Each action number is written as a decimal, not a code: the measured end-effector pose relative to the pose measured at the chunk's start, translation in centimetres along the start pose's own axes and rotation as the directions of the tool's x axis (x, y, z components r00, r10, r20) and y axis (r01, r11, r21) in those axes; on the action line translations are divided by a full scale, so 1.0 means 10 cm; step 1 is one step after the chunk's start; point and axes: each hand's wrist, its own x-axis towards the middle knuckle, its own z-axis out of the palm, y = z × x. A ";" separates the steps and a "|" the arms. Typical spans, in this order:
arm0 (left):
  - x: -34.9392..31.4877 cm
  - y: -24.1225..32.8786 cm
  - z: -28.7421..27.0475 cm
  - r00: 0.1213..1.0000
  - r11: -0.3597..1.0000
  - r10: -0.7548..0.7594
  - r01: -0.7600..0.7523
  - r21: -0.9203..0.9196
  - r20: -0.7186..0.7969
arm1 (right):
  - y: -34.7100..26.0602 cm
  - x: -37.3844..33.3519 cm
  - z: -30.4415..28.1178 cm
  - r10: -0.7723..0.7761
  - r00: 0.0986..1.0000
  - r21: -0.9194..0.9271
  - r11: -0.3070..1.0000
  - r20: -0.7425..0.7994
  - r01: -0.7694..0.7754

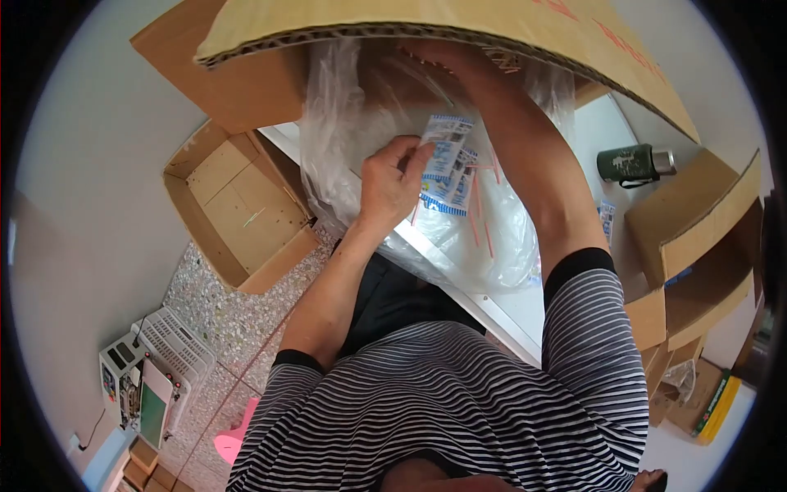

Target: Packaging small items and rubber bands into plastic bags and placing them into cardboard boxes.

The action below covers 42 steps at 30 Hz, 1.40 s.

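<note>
Evidently, two blue-and-white packets (448, 168) are pinched between the thumb and fingers of the left hand (395, 176), near the view's centre toward one o'clock. Beneath them a clear plastic bag (328, 135) is spread, with thin pink straws (489, 238) scattered at the packets' five o'clock. The right hand (434, 53) is reached toward twelve o'clock, under the flap of a large cardboard box (459, 26); whether anything is gripped there cannot be told, shade and flap being in the way. The packets can be judged light, thin and flexible, probably a little slippery, and easily creased. They are best taken by a flat edge, with gentle pressure. Outward, a smaller cardboard box (299, 168) is seen toward ten o'clock and a green flask (627, 164) between two and three.
</note>
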 end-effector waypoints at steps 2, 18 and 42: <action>-0.01 0.00 -0.06 0.999 0.999 -0.044 0.044 -0.032 -0.018 | -0.13 0.07 0.07 0.014 0.999 -0.062 0.998 0.038 -0.012; 0.00 0.02 -0.11 0.999 1.000 -0.014 0.015 -0.003 0.041 | -0.12 -0.19 -0.31 -0.094 0.995 -0.269 0.959 -0.021 0.085; 1.14 0.91 0.24 0.933 0.831 -0.031 0.224 -0.509 0.359 | -0.36 -0.88 -0.79 0.266 0.869 0.117 0.932 0.418 -0.342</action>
